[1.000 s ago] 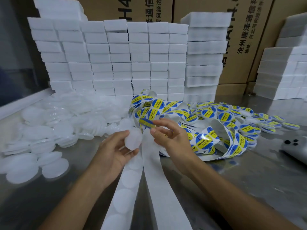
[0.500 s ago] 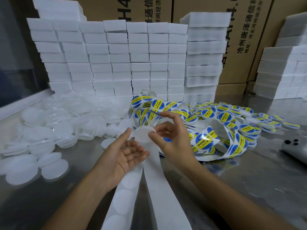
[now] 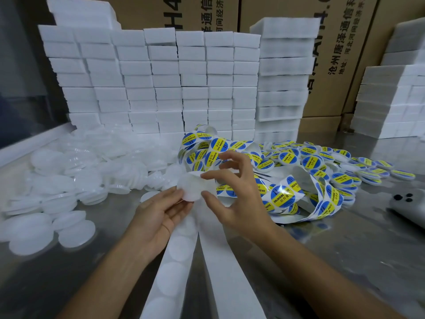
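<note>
A round white plastic lid [image 3: 191, 188] is held up over the metal table [image 3: 322, 249] at the centre. My right hand [image 3: 236, 203] pinches its right edge between forefinger and thumb, the other fingers raised. My left hand [image 3: 161, 215] lies palm up beneath, with straight fingertips touching the lid's left edge. Behind the hands a tangled strip of blue and yellow "SOLDERING PASTE" stickers [image 3: 282, 196] is heaped. Two white backing strips [image 3: 176, 261] run from under the hands to the bottom edge; the left one shows empty round spots.
Plain white lids [image 3: 69, 176] are piled on the left. Lids with stickers on them [image 3: 340, 157] lie on the right. Stacks of white foam blocks [image 3: 161, 77] and cardboard boxes [image 3: 333, 54] wall the back. A grey phone [image 3: 409, 203] lies at the right edge.
My right hand had a sticker by its edge and brought it to the lid, which my left hand held. Now the right hand pinches the lid and the left fingers have straightened.
</note>
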Motion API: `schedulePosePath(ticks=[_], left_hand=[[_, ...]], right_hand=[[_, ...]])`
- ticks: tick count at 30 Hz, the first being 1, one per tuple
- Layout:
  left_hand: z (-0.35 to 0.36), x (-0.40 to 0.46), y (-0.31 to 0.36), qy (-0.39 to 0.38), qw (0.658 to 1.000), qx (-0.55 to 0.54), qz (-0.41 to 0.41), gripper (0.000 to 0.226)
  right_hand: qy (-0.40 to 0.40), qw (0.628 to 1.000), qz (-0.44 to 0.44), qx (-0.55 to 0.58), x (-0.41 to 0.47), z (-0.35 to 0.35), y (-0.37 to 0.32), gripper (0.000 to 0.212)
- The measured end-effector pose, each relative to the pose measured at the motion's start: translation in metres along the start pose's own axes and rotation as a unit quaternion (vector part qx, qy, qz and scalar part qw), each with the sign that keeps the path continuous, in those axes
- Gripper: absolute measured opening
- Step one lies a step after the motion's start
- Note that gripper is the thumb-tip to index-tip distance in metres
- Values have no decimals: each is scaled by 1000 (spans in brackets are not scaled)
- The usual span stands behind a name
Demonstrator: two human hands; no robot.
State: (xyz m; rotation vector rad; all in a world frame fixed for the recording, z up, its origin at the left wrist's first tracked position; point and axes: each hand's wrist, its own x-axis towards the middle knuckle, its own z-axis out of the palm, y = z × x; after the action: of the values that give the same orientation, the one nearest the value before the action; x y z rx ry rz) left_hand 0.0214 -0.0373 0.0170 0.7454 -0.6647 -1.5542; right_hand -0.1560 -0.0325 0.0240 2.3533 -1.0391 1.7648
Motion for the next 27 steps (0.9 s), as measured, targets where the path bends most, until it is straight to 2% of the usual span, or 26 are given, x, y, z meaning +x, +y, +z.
schedulePosePath(ticks=[2,4,6,8,16,27], left_hand=[[-1,1,-1,17,1000,-6,21,32],[-3,2,-1,33,999,-4,35,35],[-4,2,-2,44,998,10,49,35],[-4,2,-4,42,997,25,59,32],[-4,2,-6,-8,997,51,58,28],[-2,-2,-5,-9,997,59,58,39]], right_hand=[[34,998,36,45,1,0,-3,15],[56,981,135,129,4,1,-6,7],[53,933,249,253,8,0,-7,9],[39,897,300,321,9,-2,-5,10],[0,905,315,287,5,1,-4,13],[-9,915,308,261,3,2,-6,19]])
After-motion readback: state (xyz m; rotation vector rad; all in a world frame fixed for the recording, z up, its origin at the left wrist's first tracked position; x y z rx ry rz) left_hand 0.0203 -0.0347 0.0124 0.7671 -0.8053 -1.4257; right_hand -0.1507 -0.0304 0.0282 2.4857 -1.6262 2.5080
